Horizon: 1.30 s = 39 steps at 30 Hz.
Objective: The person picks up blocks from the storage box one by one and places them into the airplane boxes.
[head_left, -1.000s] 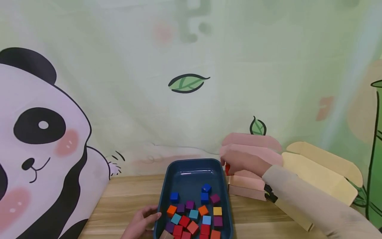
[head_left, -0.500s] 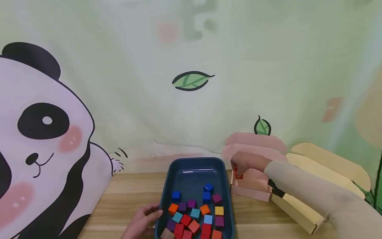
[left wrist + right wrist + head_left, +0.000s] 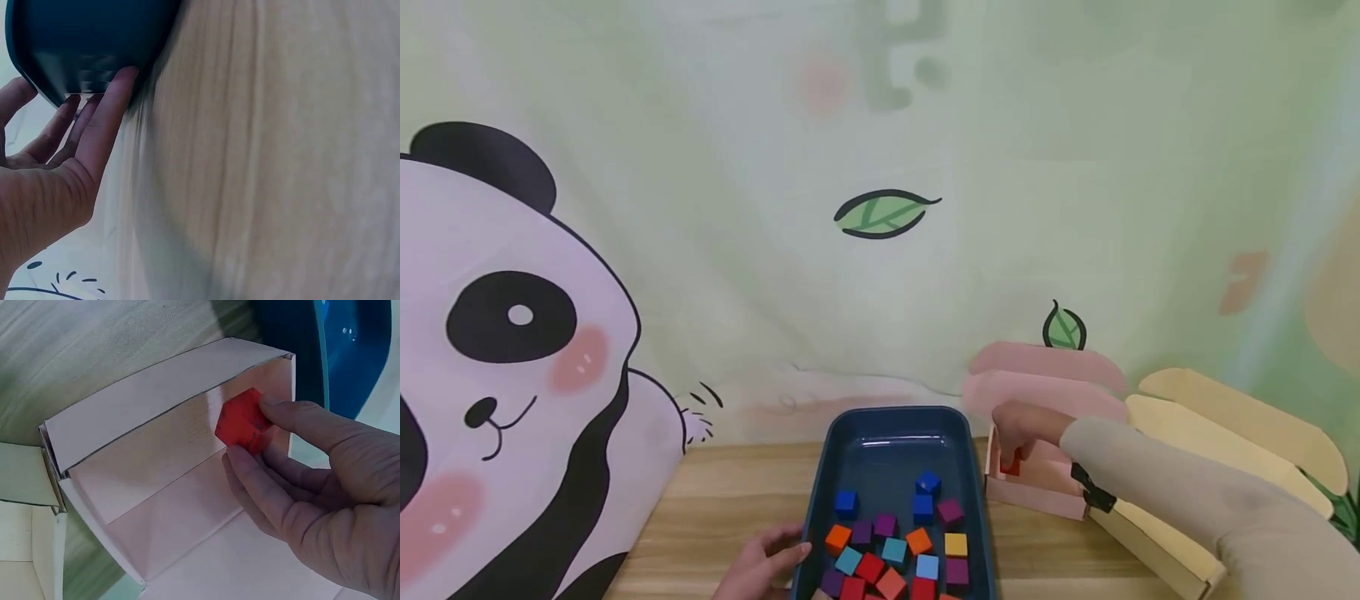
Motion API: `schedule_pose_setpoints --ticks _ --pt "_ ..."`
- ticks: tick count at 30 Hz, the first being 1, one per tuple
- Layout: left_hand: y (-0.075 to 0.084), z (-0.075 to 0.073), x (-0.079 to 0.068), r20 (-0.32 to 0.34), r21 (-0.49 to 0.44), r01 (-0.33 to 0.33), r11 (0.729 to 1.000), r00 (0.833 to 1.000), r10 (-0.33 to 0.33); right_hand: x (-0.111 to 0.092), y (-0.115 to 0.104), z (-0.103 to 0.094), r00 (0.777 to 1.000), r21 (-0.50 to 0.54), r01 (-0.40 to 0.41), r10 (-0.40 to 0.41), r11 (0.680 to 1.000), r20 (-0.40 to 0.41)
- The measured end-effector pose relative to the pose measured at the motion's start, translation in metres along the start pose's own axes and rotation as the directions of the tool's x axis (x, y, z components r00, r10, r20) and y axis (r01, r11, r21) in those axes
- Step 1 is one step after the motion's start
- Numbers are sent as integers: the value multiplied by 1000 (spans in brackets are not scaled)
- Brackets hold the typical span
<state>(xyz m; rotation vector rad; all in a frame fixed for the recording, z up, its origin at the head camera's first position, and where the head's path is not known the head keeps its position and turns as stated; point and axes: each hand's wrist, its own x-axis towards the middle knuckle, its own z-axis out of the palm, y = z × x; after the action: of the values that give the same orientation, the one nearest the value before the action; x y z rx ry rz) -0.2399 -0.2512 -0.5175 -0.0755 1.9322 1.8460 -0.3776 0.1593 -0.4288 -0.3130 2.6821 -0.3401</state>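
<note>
A dark blue tray (image 3: 898, 422) stands in the middle of the head view with several coloured cubes in its near part. My left hand (image 3: 766, 562) holds its left side, thumb at the rim and fingers against the outer wall, as the left wrist view (image 3: 62, 175) also shows. Over the pink cardboard box (image 3: 1033, 498), my right hand (image 3: 1026, 425) pinches a red block (image 3: 244, 422) between thumb and fingers. That block is inside the box's left end, between its walls; whether it touches the bottom I cannot tell.
A pale yellow box (image 3: 1157, 550) with its lid raised stands right of the pink one. The pink lid (image 3: 1045, 358) leans up at the back. Behind the wooden table (image 3: 722, 492) hangs a cloth with a printed panda (image 3: 512, 350).
My right hand has moved right and down from beside the tray's far right corner into the pink box, carrying the red block. The left hand keeps its place on the tray.
</note>
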Motion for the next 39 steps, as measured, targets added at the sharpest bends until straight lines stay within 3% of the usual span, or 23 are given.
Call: schedule_pose_setpoints --ticks 9,19,24,29,35,39 --pt "-2 -5 3 -7 77 -8 997 1000 9 -7 3 14 996 208 -62 47 976 79" --pt "2 -6 4 20 42 30 999 999 -31 9 20 19 984 391 -87 18 916 176" --pt "2 -7 6 -3 91 36 995 999 -36 15 24 20 976 429 -119 26 896 217" --pt "2 -6 6 6 57 30 998 1000 -30 11 24 22 974 428 -116 19 896 225" --pt "2 -6 6 15 46 22 999 1000 -23 6 19 27 971 495 -148 30 856 238" --pt "1 -9 6 4 81 22 996 1000 -23 3 12 30 977 538 -99 -21 837 213"
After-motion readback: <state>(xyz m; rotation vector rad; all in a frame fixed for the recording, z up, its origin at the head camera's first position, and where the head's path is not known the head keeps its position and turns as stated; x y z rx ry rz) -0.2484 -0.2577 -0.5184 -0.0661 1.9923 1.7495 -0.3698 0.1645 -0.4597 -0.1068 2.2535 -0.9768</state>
